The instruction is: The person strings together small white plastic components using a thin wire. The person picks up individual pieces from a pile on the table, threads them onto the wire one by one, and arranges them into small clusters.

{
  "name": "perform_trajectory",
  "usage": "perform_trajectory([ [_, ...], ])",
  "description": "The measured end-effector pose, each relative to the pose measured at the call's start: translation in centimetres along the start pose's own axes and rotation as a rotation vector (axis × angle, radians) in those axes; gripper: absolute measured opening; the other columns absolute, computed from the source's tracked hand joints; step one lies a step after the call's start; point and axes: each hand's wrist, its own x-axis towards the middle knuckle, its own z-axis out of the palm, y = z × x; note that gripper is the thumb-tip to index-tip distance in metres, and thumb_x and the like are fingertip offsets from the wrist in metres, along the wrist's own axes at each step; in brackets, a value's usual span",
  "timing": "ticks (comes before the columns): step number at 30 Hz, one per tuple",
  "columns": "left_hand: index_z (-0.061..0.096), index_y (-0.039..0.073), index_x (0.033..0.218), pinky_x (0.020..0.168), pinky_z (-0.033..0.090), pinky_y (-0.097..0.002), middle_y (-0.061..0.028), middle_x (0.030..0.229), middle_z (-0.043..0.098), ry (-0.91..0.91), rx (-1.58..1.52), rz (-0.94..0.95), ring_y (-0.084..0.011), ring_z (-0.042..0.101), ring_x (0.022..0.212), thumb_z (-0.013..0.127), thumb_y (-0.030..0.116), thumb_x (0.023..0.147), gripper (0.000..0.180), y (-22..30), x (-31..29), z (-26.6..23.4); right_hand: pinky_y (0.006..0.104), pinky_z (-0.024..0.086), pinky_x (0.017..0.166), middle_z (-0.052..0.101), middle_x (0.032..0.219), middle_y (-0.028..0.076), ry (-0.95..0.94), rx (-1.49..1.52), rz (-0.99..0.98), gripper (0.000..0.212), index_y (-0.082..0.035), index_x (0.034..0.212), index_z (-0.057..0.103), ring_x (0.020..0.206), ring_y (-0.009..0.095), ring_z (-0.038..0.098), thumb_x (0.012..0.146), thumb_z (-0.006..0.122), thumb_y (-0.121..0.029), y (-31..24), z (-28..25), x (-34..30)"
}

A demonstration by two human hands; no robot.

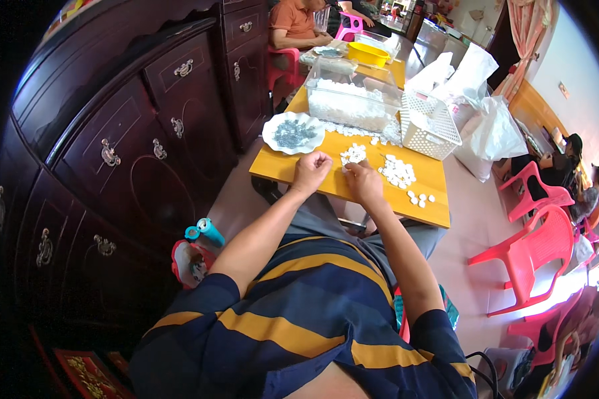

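Observation:
Over the near edge of the wooden table (434, 193), my left hand (312, 171) is closed in a pinch; whatever its fingertips hold is too small to make out. Just right of it, my right hand (364, 183) has thumb and fingers pressed together, with a hint of white at the tips that I cannot name. Behind the left hand sits a scalloped white dish (269, 135) with many small dark grey-blue pieces (294, 133). Small round white pieces (397, 171) lie loose in piles beyond and right of my right hand.
Behind the piles stand a clear plastic bin (353, 103) of white pieces, a white basket (434, 141) and a yellow basin (368, 54). White bags (492, 133) rest at the right. A dark cabinet (133, 126) lines the left; pink chairs (535, 249) stand right. A person (293, 30) sits at the far end.

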Motion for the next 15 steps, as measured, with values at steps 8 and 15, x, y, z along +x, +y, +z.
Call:
perform_trajectory([
  [8, 0.069, 0.001, 0.084, 0.06, 0.049, -0.0248, -0.0011, 0.07, 0.066, -0.01, 0.061, 0.013, -0.0069, 0.059, 0.062, 0.069, 0.01, 0.087, 0.01, 0.3, 0.0, 0.1, 0.0458, 0.056, 0.075, 0.069, 0.097, 0.015, -0.088, -0.089, -0.013, 0.017, -0.012, 0.095, 0.074, 0.085, 0.036, 0.069, 0.091, 0.061, -0.023, -0.3, 0.0, 0.4],
  [15, 0.068, 0.001, 0.084, 0.058, 0.049, -0.025, -0.0024, 0.069, 0.066, -0.016, 0.1, 0.002, -0.0071, 0.06, 0.061, 0.069, 0.011, 0.087, 0.01, 0.7, -0.3, 0.2, 0.0459, 0.056, 0.075, 0.069, 0.098, 0.014, 0.005, 0.006, -0.044, 0.016, -0.011, 0.096, 0.074, 0.086, 0.036, 0.069, 0.091, 0.06, -0.019, -1.2, -0.4, 0.0],
])
